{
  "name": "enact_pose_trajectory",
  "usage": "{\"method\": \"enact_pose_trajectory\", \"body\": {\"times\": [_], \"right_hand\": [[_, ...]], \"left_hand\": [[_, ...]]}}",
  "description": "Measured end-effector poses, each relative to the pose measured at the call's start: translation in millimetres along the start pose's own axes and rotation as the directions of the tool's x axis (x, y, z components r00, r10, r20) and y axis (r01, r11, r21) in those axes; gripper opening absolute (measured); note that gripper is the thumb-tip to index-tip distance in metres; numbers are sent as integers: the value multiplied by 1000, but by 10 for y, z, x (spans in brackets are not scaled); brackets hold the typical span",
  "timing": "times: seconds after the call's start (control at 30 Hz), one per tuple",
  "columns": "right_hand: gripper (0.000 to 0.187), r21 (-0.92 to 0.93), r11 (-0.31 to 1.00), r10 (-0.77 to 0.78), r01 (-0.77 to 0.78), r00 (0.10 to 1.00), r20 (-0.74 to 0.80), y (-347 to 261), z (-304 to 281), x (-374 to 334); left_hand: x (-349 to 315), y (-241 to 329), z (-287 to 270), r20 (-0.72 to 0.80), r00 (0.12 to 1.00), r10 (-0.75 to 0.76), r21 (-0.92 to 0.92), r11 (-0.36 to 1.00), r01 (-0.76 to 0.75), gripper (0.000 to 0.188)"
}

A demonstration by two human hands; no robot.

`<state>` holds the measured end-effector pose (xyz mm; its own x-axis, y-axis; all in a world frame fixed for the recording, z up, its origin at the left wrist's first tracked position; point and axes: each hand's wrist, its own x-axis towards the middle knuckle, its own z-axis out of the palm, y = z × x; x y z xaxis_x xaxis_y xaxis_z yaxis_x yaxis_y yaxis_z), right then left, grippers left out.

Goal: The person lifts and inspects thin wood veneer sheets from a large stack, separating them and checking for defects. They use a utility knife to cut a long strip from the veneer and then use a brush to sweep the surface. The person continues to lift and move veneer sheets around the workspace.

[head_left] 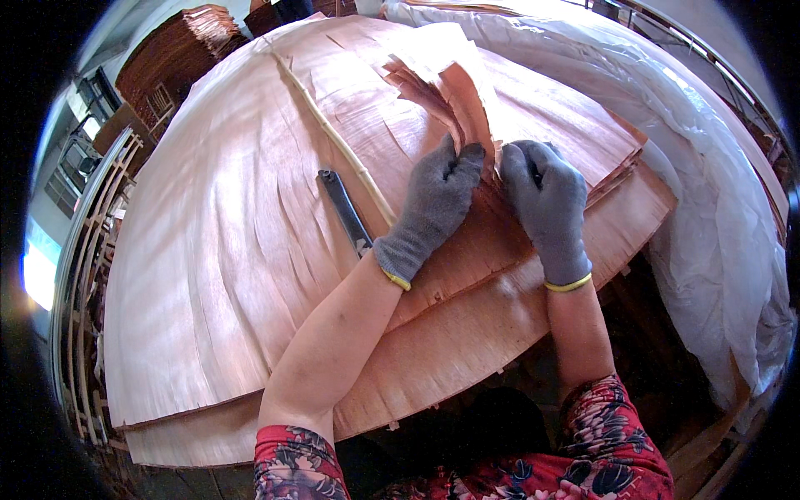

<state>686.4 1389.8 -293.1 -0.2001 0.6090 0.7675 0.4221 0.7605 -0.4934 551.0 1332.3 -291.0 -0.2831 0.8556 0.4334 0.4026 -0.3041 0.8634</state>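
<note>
Both my hands wear grey knit gloves with yellow cuff edges. My left hand [435,200] is closed round a bundle of torn reddish-brown wood veneer strips [468,98], whose upper ends fan out. Close beside it, my right hand [547,204] has its fingers curled in at the right edge of the same strips; its fingertips are partly hidden. Beneath both hands lie broad, thin veneer sheets [217,225], stacked and split along the grain. Left of my left hand rest a long pale stick [327,125] and a dark, flat, bar-like tool [342,207].
Crumpled translucent plastic sheeting [708,225] covers a pile on the right. A tall stack of brown veneer [171,67] stands at the back left. Slatted racking [83,275] runs along the left side. The sheets' near edge [400,400] curves in front of me.
</note>
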Motion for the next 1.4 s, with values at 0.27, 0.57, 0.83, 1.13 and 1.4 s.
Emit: {"method": "enact_pose_trajectory", "body": {"times": [0.27,0.57,0.83,1.13,1.4], "right_hand": [[19,44,998,-45,45,999,10,-168,-19,-15],[15,133,991,21,12,970,-242,51,-26,21],[18,3,949,-244,317,739,-628,-24,-117,66],[23,310,946,-106,100,994,2,-86,-12,7],[24,334,942,-18,4,999,39,-108,-22,16]], "left_hand": [[22,-176,23,-50,980,190,5,982,-190,28],[28,-32,6,-37,996,80,20,997,-80,26],[53,-192,-35,-130,984,119,-111,985,-134,25],[2,-39,-62,-19,1000,12,-305,952,-17,30],[1,-61,-74,-15,999,44,-242,969,-47,35]]}}
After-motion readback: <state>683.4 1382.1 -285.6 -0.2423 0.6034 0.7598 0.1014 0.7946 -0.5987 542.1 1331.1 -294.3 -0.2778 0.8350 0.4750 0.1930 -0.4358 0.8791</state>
